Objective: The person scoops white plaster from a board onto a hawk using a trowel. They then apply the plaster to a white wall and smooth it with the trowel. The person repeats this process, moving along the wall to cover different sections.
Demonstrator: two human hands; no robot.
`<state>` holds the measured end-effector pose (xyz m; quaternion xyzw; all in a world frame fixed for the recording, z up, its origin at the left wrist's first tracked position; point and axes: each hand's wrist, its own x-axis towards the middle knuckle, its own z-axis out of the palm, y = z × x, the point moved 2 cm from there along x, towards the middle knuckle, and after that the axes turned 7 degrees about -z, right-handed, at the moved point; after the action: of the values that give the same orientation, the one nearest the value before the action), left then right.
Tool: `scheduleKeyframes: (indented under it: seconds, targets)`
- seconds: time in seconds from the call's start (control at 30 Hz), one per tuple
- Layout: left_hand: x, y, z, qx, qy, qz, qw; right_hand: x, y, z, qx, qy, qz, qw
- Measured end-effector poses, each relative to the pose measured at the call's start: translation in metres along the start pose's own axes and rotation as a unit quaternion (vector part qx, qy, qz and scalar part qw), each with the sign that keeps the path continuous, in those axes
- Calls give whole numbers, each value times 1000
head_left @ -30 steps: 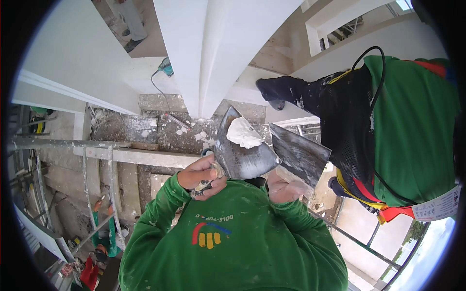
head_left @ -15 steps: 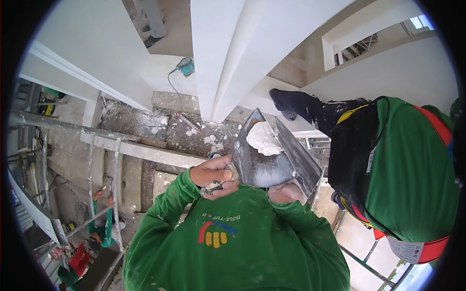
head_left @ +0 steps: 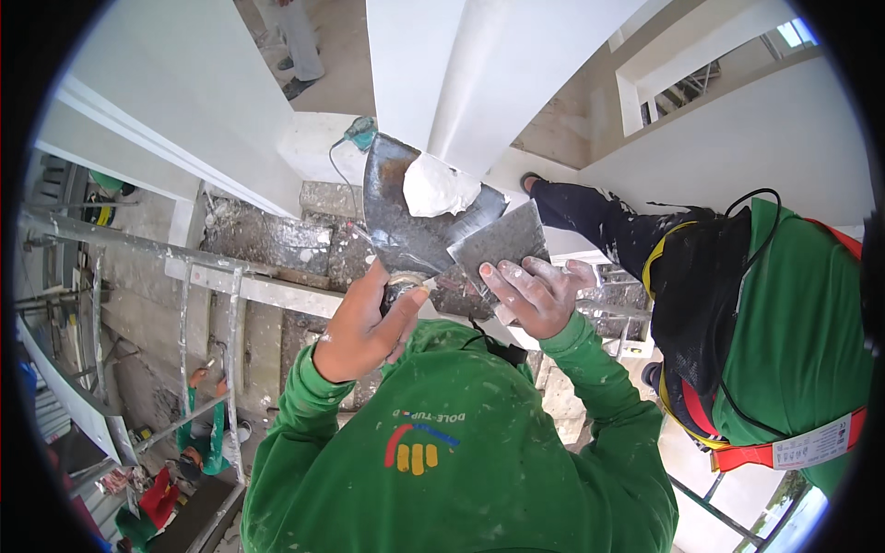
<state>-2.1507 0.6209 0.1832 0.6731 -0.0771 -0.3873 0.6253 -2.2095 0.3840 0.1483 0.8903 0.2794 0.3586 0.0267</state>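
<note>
My left hand (head_left: 369,327) grips the handle of a wide, dark metal putty knife (head_left: 392,203), tilted up and forward. A lump of white putty (head_left: 438,187) sits on its blade. My right hand (head_left: 535,297), dusted white, is closed on a second, squarer metal blade (head_left: 502,240), its fingers lying across the blade. This blade is beside the lower right part of the wide one. Just above the putty knife rises a white column (head_left: 461,64); whether the blade touches it I cannot tell.
A co-worker in green with a harness (head_left: 774,341) is at my right. A teal corded power tool (head_left: 359,131) lies on a white ledge. Metal scaffold rails (head_left: 232,369) and planks are at left. Another worker (head_left: 201,442) is lower down, and someone's legs (head_left: 300,46) show at top.
Both hands have moved up and forward, the wide blade with its putty swinging up-left toward the column. The smaller blade's face has turned, and my right fingers now show across it.
</note>
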Motion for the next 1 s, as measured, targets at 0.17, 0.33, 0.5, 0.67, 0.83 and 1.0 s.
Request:
scheduleKeyframes:
  seconds: [0.17,0.33,0.5,0.67,0.83,1.0]
  targets:
    - [9,-36,12,321,18,251,913,24,6,14,-20,91,-74,993]
    - [13,-138,-6,343,-20,138,929,43,13,-14,53,117,-140,982]
    - [-9,-135,-29,169,-103,54,979,76,15,-6,474,318,93,816]
    - [-47,-116,-8,-75,-200,112,970,55,29,93,877,-65,256,402]
    - [-65,-107,-6,-117,-138,142,973,44,-28,92,640,-231,527,510]
    - [-90,-92,-12,-120,-91,175,973,11,-19,102,676,-237,493,494]
